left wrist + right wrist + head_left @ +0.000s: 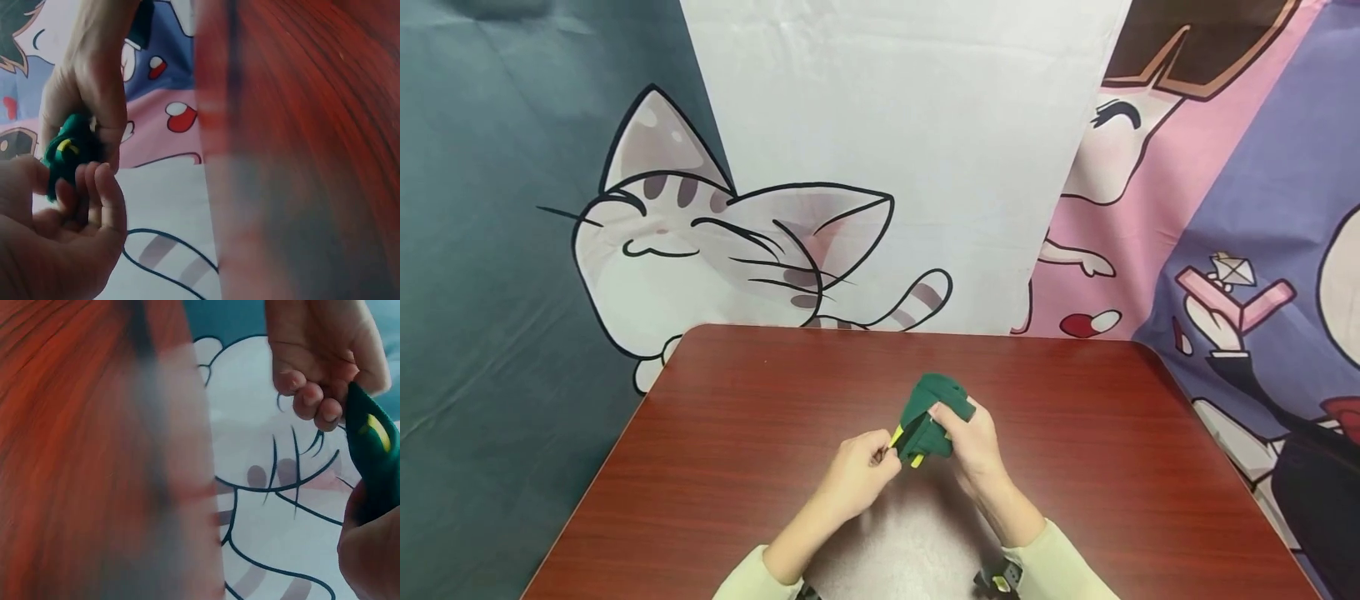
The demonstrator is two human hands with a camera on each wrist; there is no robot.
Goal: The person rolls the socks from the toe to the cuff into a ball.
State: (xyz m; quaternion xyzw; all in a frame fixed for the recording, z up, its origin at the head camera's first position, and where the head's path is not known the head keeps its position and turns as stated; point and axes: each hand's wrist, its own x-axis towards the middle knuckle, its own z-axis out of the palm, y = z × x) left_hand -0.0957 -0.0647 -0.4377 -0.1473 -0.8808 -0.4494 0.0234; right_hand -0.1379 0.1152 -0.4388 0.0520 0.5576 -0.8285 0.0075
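A small dark green cloth piece (934, 393) with yellow bits is held above the table; its exact kind does not show. From the right side, my right hand (979, 443) grips it, thumb lying across its front. My left hand (857, 475) pinches the lower left edge, where a dark fold or opening shows beside a yellow strip. In the right wrist view the green cloth (375, 465) comes to a point between thumb and forefinger of the left hand (328, 347), whose other fingers curl. The left wrist view shows the cloth (70, 134) bunched between both hands.
A reddish-brown wood table (737, 400) lies under the hands, with a pale glare at its near middle. Behind it hangs a cartoon backdrop (895, 125) with a cat. Dark wrist devices (1000, 577) show at the sleeve ends.
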